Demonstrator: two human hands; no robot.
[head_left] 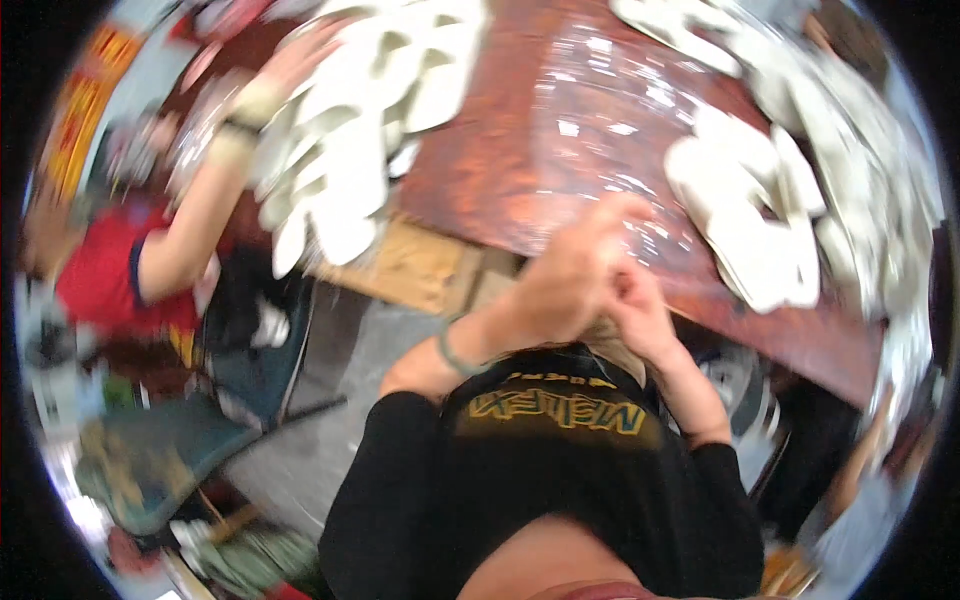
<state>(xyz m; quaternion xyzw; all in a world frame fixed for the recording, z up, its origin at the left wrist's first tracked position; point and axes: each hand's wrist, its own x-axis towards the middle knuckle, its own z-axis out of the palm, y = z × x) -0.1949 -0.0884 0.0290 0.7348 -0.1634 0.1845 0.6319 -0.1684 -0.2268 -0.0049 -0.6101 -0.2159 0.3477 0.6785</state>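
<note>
"Where's the clear, shiny plastic sheet [612,130]?"

"On the reddish-brown, glossy desk [480,165], just beyond the hands, long axis apparently running away from the near edge. The left hand [565,280] is nearer, its fingers over the near end; the right hand [642,310] sits closer to the body."

"Gripping anything?"

"Fingers bent together, but blurred; I can't tell."

"Its look?"

"Wrinkled, full of glints. White, sole-shaped pieces [705,185] lie to its right."
</note>
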